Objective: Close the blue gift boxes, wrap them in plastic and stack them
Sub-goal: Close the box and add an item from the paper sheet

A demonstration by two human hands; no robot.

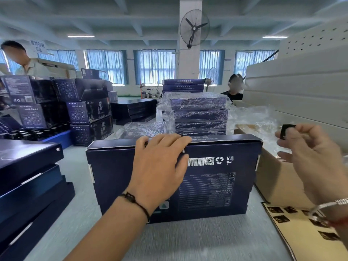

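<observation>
Pale grey table surface (184, 240) ran under everything, streaked with blur at its near edge. On it, just ahead of the person, lay 1 blue gift box (222, 185), flat and dark navy, printed face up with a white barcode, a QR square, a recycling mark and rows of fine white text, all reading upside down from this side. Its long axis ran left to right across the view, and its folded lid flap lay along the far edge.

Left hand (160, 164) lay on the box top, palm down, fingers straight and reaching over the far flap edge; a dark cord bracelet (135, 202) circled that wrist. Right hand (308, 157) was raised off the table to the right of the box, touching nothing of it, with its fingertips pinching a small black sticker (286, 130).

At the near right lay a tan backing sheet (301, 240) carrying more dark stickers, and beside the box stood an open cardboard carton (278, 178) with loose clear plastic (256, 119) above it. At the near left sat a pile of dark box lids (28, 185).

Just behind the box rose a stack of wrapped boxes (199, 113), 4 visible, film crinkled around them. Farther left stood upright navy cartons (88, 112). Beyond were blue-curtained windows (154, 66) and a wall fan (194, 28) on a pillar.
</observation>
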